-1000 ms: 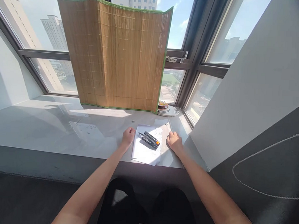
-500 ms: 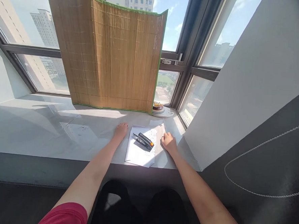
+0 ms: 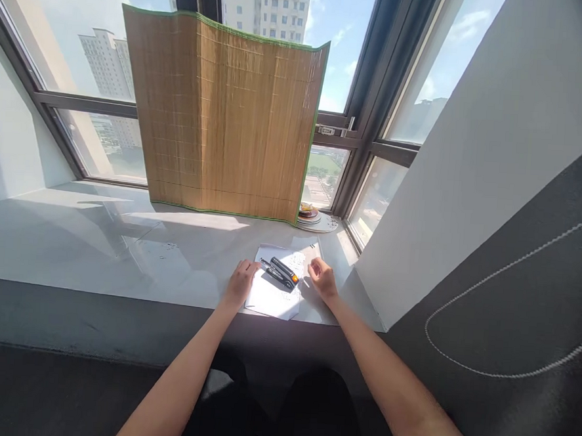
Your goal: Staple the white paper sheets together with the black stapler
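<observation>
White paper sheets [image 3: 272,302] with handwriting lie on the sill's front part. On top of them rest slim black pen-like tools [image 3: 278,272], one with an orange patch; their exact kind is too small to tell. My left hand [image 3: 242,279] is at the sheets' left edge, palm down with fingers stretched forward near the tools' tips. To the right of the paper, my right hand [image 3: 322,277] is curled into a loose fist, and nothing shows in its fingers.
A bamboo mat [image 3: 232,122] with green edging leans upright against the window. Plates [image 3: 318,221] are stacked in the right corner beside it. A slanted white wall [image 3: 438,148] and a hanging beaded cord [image 3: 479,371] are on the right. The pale sill [image 3: 92,252] stretches left.
My left hand has moved right and nearer to me, to the paper's edge. My right hand has shifted slightly left towards the paper. The camera view has tilted and turned slightly.
</observation>
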